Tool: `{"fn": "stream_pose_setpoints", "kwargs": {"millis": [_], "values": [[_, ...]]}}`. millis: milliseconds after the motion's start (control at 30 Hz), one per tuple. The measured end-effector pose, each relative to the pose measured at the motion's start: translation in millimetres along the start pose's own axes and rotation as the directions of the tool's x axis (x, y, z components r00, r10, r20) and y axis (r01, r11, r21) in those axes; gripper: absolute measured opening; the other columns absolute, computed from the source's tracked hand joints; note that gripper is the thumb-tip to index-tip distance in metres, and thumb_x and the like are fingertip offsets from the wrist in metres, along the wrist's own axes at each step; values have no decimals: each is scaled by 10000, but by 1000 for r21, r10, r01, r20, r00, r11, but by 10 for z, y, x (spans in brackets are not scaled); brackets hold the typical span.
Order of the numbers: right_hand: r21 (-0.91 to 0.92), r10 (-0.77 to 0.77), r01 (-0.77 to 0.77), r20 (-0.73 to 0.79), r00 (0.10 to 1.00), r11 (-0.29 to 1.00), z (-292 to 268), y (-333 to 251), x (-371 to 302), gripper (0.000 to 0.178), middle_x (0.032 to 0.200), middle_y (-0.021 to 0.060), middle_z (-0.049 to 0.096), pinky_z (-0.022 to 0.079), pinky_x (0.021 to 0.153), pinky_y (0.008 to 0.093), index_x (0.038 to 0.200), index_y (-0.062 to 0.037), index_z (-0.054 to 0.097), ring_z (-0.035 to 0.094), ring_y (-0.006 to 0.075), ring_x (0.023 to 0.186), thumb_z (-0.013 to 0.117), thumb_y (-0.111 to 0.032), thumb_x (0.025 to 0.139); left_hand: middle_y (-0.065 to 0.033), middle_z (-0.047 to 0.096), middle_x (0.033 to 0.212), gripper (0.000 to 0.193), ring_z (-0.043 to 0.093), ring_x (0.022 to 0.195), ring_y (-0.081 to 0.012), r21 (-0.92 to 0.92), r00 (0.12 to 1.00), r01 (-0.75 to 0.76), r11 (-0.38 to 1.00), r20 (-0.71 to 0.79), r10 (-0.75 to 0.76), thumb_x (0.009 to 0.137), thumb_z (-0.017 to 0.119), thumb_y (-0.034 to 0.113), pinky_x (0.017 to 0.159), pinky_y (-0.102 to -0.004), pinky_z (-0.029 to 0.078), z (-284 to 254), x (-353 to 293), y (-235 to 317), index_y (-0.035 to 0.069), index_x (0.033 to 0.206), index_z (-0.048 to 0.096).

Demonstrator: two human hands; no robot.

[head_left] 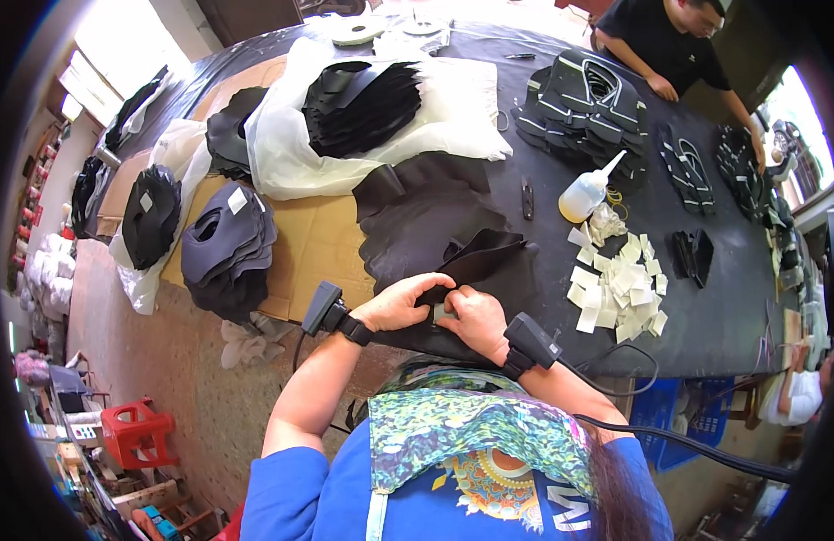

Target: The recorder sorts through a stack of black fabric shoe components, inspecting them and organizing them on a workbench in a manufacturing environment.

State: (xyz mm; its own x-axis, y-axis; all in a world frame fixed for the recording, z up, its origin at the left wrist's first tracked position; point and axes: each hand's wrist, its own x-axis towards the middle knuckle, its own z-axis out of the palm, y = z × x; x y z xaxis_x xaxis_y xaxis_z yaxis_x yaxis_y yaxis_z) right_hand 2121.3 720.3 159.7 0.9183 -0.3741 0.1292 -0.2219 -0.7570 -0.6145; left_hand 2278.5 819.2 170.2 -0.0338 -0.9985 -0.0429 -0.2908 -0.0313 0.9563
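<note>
At the table's near edge, my left hand is closed on the edge of a black cut material piece, thumb and fingers pinching it. Right beside it, my right hand is closed with fingertips bent in on the same piece. Between the hands shows a small pale square tag, partly covered by my right fingers. The black piece stands up in a fold beyond my hands. Under it spread more flat black pieces with wavy edges. To the right lies a heap of small cream-coloured tags.
A bottle with a pointed nozzle stands beyond the tags, near a black cutter. Stacked black pieces lie at left, others on white plastic sheeting. A co-worker handles trimmed black pieces at the far right.
</note>
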Motion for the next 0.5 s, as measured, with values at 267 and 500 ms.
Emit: {"fn": "stream_pose_setpoints", "kwargs": {"millis": [267, 500], "values": [[-221, -108, 67, -178, 978, 973, 137, -3, -45, 122, 684, 99, 525, 461, 557, 350, 696, -52, 549, 553, 264, 607, 632, -141, 676, -98, 480, 1170, 574, 432, 1129, -189, 69, 991, -104, 992, 93, 97, 668, 536, -17, 965, -294, 332, -136, 33, -79, 40, 1222, 400], [-115, -8, -15, -195, 981, 993, 83, -168, -80, 178, 689, 85, 521, 455, 586, 336, 741, -53, 555, 547, 254, 632, 668, -158, 654, -128, 474, 1161, 640, 452, 1102, -244, 119, 978, -190, 974, 104, 178, 603, 594, 17, 928, -313, 363, -125, 21, -126, 41, 1212, 397]]}}
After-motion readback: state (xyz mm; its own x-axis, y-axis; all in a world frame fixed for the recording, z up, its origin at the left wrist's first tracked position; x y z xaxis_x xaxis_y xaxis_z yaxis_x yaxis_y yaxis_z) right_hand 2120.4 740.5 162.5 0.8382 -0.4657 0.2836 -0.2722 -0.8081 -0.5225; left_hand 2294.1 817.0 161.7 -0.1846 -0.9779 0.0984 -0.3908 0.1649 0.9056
